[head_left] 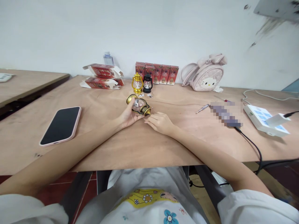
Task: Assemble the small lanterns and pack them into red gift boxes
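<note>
A small bronze-gold toy lantern (138, 105) with a clear globe lies tilted on its side above the table. My left hand (129, 116) is wrapped round its body, with the thumb near the round base at upper left. My right hand (161, 122) is closed at the lantern's top end, its fingertips pinching the thin wire handle there. Behind them stand a yellow-gold lantern (137, 84) and a black lantern (147, 84), both upright, with tiny loose parts (149, 95) in front.
Red boxes (165, 74) line the wall, and opened red cartons (101, 83) lie to their left. A pink bag (206, 76) stands right of the boxes. A phone (61, 125) lies at left; a screwdriver (202, 108), a blurred-out device (225, 115) and a power strip (263, 121) are at right.
</note>
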Demonstrator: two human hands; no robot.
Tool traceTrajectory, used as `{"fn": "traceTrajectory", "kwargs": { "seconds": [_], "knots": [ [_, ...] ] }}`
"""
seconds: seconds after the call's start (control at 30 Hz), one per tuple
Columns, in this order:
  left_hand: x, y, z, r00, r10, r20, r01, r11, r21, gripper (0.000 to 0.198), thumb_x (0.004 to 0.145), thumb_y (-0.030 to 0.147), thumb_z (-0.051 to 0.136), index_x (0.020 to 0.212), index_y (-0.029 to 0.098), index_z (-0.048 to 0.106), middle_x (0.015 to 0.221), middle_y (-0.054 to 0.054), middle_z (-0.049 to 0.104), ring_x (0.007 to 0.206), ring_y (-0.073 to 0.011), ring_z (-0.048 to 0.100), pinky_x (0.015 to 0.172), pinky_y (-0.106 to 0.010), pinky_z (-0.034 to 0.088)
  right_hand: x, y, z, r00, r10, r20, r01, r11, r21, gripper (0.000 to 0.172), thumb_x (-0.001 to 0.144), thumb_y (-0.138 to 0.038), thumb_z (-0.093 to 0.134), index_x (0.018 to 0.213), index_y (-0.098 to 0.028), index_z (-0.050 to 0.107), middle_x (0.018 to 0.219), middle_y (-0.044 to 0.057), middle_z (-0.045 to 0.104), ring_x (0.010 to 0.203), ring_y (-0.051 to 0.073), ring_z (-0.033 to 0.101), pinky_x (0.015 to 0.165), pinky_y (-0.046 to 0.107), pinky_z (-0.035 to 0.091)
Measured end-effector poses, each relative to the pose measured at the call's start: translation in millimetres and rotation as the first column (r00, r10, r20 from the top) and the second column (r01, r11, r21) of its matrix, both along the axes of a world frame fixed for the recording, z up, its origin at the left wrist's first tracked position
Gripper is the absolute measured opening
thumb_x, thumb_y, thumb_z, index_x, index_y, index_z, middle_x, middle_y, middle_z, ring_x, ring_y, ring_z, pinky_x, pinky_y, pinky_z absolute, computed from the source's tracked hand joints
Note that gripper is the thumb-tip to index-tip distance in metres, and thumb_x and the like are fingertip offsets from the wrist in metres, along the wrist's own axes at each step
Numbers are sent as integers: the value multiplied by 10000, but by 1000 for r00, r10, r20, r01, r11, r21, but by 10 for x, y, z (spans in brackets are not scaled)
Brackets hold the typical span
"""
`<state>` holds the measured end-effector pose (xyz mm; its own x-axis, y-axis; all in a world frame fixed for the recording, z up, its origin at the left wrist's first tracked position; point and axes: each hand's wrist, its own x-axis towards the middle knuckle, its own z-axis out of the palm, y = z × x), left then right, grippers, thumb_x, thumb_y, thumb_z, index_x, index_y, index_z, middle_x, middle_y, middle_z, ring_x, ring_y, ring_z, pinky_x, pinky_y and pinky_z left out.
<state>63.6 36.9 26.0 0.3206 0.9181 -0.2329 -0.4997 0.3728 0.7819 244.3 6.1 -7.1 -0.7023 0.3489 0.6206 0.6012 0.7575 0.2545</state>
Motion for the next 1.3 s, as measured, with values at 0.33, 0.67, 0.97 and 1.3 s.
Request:
{"fn": "traceTrajectory", "kwargs": {
  "seconds": [0.33,0.67,0.97,1.3],
  "knots": [
    [2,-28,0,999,-24,-29,26,999,41,447,980,449,376,1056,103,648,952,-120,733,824,-192,703,794,-292,580,9,-16,39,991,124,51,-128,989,78,259,988,-171,399,878,-130,631,715,52,657,686,167,563,668,289,343],
    [1,-27,14,1000,-10,24,9,1000,20,426,983,443,373,966,119,648,893,-98,731,794,-185,700,751,-272,581,32,7,16,988,147,54,-147,989,-10,214,961,-136,391,939,-123,603,768,78,651,720,188,558,706,303,406],
    [-17,-28,27,995,2,97,-4,1000,17,440,985,452,367,1022,119,652,877,-82,729,793,-177,702,740,-266,585,52,14,14,978,207,8,-205,973,-107,223,970,-165,383,990,-116,600,819,98,664,766,195,594,753,322,481],
    [-33,8,-16,996,-14,86,11,999,37,481,972,493,375,1030,107,657,942,-113,725,852,-200,702,738,-283,583,67,10,20,977,210,23,-204,966,-156,225,972,-172,388,1052,-109,588,850,105,660,796,201,595,776,340,480]
  ]
}}
